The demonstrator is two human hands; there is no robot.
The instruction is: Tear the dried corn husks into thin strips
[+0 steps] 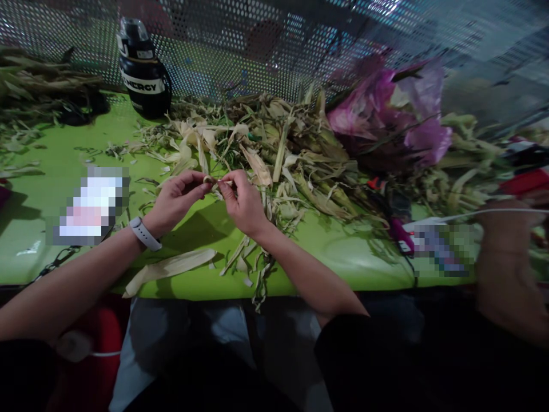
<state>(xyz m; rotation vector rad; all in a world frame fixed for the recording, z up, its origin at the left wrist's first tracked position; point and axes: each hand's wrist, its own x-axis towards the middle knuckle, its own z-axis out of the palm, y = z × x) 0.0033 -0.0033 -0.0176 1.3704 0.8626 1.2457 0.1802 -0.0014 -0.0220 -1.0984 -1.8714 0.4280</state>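
The left hand (174, 198) and the right hand (242, 201) each pinch one end of a thin pale husk strip (217, 182), whose long axis runs left to right between them, just above the green table (343, 252), close before the husk pile (283, 151).

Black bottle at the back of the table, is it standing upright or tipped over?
Upright: the black bottle stands on its base on the green table, cap at the top.
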